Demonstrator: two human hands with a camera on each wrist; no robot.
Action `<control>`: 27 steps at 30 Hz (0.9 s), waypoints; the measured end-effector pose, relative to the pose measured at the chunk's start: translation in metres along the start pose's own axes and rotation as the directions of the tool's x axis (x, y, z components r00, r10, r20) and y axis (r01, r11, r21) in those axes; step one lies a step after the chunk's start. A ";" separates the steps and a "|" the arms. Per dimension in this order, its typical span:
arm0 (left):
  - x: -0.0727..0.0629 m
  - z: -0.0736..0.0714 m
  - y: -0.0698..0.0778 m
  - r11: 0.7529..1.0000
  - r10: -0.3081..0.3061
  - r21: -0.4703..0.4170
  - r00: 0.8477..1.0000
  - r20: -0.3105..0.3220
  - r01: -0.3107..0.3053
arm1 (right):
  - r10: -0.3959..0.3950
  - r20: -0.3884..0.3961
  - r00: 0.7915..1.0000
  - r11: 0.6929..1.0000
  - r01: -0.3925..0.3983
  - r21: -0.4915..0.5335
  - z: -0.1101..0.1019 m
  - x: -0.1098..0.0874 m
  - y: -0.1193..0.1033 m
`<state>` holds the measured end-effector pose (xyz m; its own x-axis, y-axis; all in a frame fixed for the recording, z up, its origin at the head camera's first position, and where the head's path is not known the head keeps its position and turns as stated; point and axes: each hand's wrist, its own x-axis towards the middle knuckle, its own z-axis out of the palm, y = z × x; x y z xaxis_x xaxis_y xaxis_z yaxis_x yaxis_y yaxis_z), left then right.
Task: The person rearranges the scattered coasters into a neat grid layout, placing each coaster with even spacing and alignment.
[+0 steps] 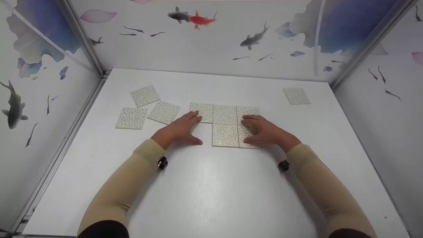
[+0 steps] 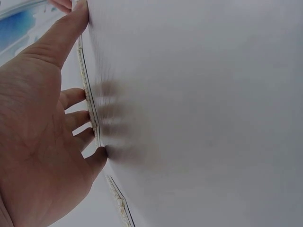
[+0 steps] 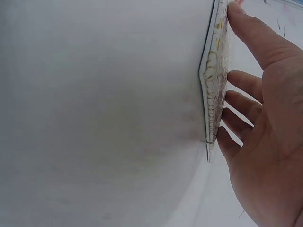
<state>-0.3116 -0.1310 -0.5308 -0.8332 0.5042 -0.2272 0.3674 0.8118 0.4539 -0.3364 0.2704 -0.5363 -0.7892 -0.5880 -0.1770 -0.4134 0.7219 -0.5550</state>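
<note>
white tabletop (image 1: 206, 188) was brightly lit, pale sheen gleamed toward six o'clock, left hand (image 2: 45, 127) cast blurred shadows toward three o'clock in hazy left wrist view

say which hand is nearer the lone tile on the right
Right. The right hand is over the right side of the grouped tiles, to the left of the lone tile; the left hand is farther off, at their left end.

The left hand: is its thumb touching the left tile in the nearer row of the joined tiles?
Apart. The head view shows white table between the thumb of the left hand and that tile.
</note>
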 end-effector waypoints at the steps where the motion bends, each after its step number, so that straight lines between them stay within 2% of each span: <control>1: 0.000 0.000 0.000 1.000 0.002 0.000 1.000 -0.002 -0.002 | 0.000 -0.001 1.000 1.000 0.000 0.003 0.000 0.000 0.000; 14: 0.003 -0.001 0.002 0.999 -0.008 0.032 1.000 0.001 0.008 | 0.005 0.017 1.000 1.000 -0.006 0.004 0.000 0.000 0.000; 19: 0.003 -0.007 0.007 1.000 -0.011 -0.013 1.000 -0.009 0.011 | 0.015 0.015 1.000 1.000 -0.015 -0.003 0.000 0.000 0.001; 23: 0.002 -0.014 0.001 0.999 0.004 -0.052 0.999 -0.053 -0.007 | 0.018 0.014 1.000 1.000 -0.018 -0.007 0.001 0.000 0.001; 27: -0.001 -0.026 -0.010 0.999 -0.023 -0.046 0.988 -0.155 0.016 | 0.016 0.014 1.000 1.000 -0.016 0.011 0.001 0.000 -0.001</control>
<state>-0.3245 -0.1470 -0.5128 -0.8954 0.4336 -0.1014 0.3345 0.8052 0.4896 -0.3354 0.2699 -0.5367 -0.7895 -0.5812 -0.1973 -0.3955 0.7276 -0.5606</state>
